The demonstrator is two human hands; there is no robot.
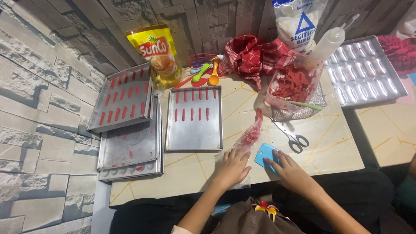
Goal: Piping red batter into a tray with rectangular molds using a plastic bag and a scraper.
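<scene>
A clear, crinkled plastic piping bag smeared with red batter is pressed flat under the left hand, while a smooth, glossy blue plastic scraper is touched by the right hand. Dull, scuffed sheet metal is seen in the baking tray, and shiny steel in the scissors. A soft woven red cloth is bunched up. The tabletop looks smooth and faintly glossy, the wall rough like stone.
</scene>
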